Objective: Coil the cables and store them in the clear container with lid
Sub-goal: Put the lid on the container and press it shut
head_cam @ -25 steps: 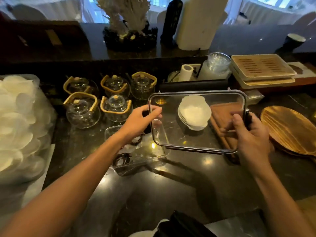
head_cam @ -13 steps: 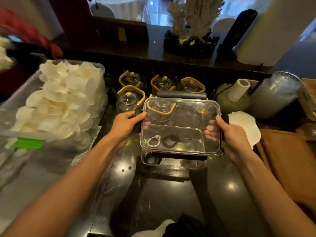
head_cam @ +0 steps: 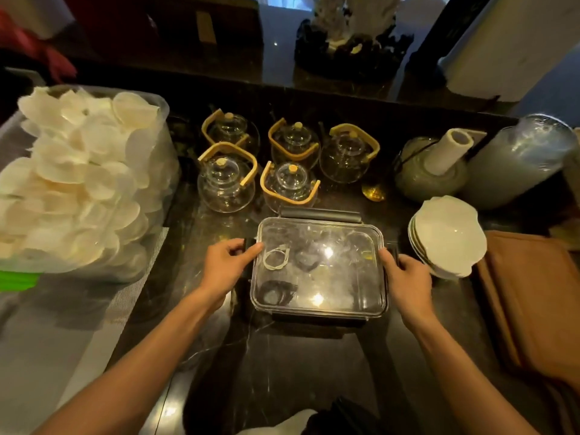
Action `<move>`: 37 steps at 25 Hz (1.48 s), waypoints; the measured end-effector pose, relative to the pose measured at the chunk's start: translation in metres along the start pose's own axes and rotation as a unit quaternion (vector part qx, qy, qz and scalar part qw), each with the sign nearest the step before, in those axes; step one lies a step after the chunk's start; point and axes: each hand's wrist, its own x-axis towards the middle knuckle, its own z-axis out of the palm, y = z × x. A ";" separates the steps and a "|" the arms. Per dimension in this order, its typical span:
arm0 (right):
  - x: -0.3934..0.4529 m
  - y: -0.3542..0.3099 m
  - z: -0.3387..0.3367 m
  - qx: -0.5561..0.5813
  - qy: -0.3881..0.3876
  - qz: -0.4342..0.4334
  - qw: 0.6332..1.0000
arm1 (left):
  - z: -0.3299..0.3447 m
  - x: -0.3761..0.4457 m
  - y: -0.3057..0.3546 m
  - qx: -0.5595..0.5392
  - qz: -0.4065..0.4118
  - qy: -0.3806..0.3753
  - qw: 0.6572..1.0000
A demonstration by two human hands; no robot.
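The clear container (head_cam: 370,306) stands on the dark counter in the middle of the view, with its clear lid (head_cam: 339,243) lying flat on top. Through the lid I see a coiled white cable (head_cam: 276,257) and two coiled black cables (head_cam: 306,259) (head_cam: 276,291). My left hand (head_cam: 226,262) grips the lid's left edge at its dark clip. My right hand (head_cam: 405,274) holds the right edge at the other clip. Dark clips also show on the far and near sides.
Several glass teapots (head_cam: 226,183) with wooden handles stand just behind the container. A big clear bag of white chips (head_cam: 78,183) fills the left. Stacked white bowls (head_cam: 448,237), brown cloth (head_cam: 533,302) and a paper roll (head_cam: 448,152) sit on the right.
The lid, held tilted above the container before, now lies flat on it. Both hands came down with it and stay on its side edges.
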 end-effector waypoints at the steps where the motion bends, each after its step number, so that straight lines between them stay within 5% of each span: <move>1: 0.000 0.000 0.002 -0.008 0.003 -0.004 1.000 | 0.001 0.001 -0.002 0.011 0.006 -0.001 1.000; 15: 0.009 0.024 0.015 -0.010 0.001 -0.008 1.000 | 0.015 -0.008 -0.015 0.008 0.035 0.044 0.998; 25: 0.022 0.039 0.009 0.074 -0.099 0.102 0.987 | 0.012 -0.003 -0.029 -0.238 -0.152 -0.026 0.959; 33: 0.006 0.029 0.020 0.011 0.030 0.021 0.999 | 0.014 -0.005 -0.027 -0.089 -0.058 0.075 0.992; 37: 0.004 0.023 0.019 -0.041 0.035 -0.003 0.999 | 0.014 -0.007 -0.018 0.011 -0.028 0.078 0.996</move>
